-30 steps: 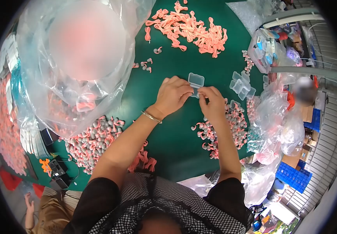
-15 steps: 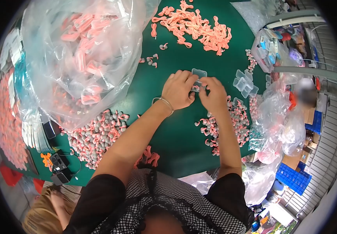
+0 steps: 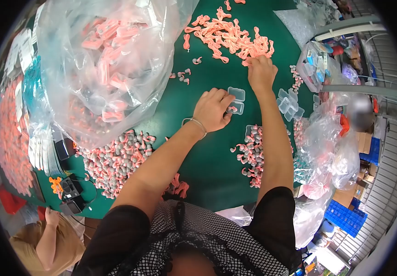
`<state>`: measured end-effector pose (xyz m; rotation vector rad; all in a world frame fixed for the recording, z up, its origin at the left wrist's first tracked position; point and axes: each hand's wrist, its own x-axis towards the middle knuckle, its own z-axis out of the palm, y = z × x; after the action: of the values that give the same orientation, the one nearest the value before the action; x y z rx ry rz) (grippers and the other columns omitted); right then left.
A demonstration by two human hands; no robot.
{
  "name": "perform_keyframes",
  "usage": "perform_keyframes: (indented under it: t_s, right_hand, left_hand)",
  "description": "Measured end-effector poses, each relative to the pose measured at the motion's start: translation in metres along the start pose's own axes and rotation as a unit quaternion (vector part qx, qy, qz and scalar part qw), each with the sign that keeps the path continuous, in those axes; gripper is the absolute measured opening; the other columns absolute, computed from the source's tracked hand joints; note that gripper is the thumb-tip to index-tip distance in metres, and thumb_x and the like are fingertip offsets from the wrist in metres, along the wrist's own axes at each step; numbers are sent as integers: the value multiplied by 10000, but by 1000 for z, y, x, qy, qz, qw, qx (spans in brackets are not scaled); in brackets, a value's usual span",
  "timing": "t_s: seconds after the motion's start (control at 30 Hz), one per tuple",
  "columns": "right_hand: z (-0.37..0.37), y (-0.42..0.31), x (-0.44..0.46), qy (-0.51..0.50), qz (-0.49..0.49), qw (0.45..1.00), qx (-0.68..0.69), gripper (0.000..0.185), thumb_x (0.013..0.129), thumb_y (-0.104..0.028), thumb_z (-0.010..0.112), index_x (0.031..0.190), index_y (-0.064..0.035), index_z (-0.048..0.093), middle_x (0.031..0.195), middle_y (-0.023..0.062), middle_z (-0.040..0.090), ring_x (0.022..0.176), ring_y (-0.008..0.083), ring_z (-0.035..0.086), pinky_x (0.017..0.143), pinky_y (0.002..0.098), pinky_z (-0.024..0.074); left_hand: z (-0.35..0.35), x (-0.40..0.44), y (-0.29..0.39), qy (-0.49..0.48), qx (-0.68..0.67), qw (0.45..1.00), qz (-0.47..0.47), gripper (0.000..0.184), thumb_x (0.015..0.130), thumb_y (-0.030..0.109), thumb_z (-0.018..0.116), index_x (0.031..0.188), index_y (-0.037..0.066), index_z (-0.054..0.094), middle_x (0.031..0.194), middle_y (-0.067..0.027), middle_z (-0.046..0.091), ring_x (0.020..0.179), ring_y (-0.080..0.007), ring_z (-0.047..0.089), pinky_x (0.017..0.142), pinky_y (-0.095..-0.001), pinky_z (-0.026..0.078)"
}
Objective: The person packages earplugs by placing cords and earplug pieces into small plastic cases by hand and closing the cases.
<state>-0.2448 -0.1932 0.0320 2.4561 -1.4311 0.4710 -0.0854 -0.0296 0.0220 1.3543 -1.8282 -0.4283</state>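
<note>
Clear case (image 3: pixel 237 94) lay open, steadied by the left hand's (image 3: pixel 211 110) curled fingers.
Right hand's (image 3: pixel 262 76) fingers bent over cords (image 3: pixel 229 38); grip unclear.

Observed plain dark green across the flat tabletop (image 3: pixel 207 161). Noted coral-orange on looped cord bundles (image 3: pixel 229 37); grey and pink on small curved pieces (image 3: pixel 118 161). Logged colourless transparency for the small hinged plastic box (image 3: pixel 237 94), milky translucence for the large crinkled plastic bag (image 3: pixel 56 60). Recorded black-and-white netted pattern on the mesh garment (image 3: pixel 203 225), solid black on the short sleeves (image 3: pixel 120 232), bright blue on the gridded plastic crates (image 3: pixel 345 218).
</note>
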Motion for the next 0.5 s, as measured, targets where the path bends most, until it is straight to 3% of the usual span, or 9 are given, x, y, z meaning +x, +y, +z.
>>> perform_keyframes:
  t_s: [0.13, 0.2, 0.3, 0.43, 0.5]
  right_hand:
    - [-21, -2, -21, 52, -14, 992, 111, 157, 789, -96, 694, 937, -150, 694, 919, 6, 606, 922, 225, 586, 760, 419, 434]
    - [-41, -5, -38, -13, 56, 953, 299, 124, 800, -75, 683, 919, -108, 678, 844, 23, 624, 833, 246, 604, 703, 389, 459]
    - [-78, -27, -65, -28, 48, 913, 404, 121, 798, -41, 681, 912, -72, 660, 810, 45, 642, 780, 267, 610, 666, 366, 475]
    - [-80, -34, -91, -61, 51, 907, 413, 128, 783, -31, 702, 899, -60, 654, 844, 57, 655, 813, 263, 610, 706, 370, 473]
    - [-71, -35, -91, -35, -32, 936, 349, 139, 767, -38, 718, 889, -67, 659, 841, 61, 650, 806, 269, 608, 726, 375, 465]
  left_hand:
    - [-1, 0, 0, 1, -4, 1000, 4, 479, 639, 141, 749, 1099, 104, 616, 1022, -53, 575, 946, -256, 550, 778, -384, 439]
    - [0, -1, 0, 1, -3, 1000, -2, 478, 640, 143, 749, 1098, 105, 617, 1022, -51, 576, 948, -255, 551, 781, -383, 439]
    - [-1, 1, 1, 2, 3, 1000, -4, 451, 643, 144, 732, 1079, 100, 629, 1018, -50, 582, 948, -246, 553, 779, -379, 439]
    - [0, 1, 2, -2, 3, 1000, -9, 418, 647, 145, 717, 1056, 93, 648, 1018, -50, 596, 954, -237, 557, 788, -377, 438]
    - [0, 1, 1, -6, 5, 1000, -11, 438, 642, 153, 736, 1066, 95, 645, 1014, -47, 601, 950, -242, 559, 790, -380, 440]
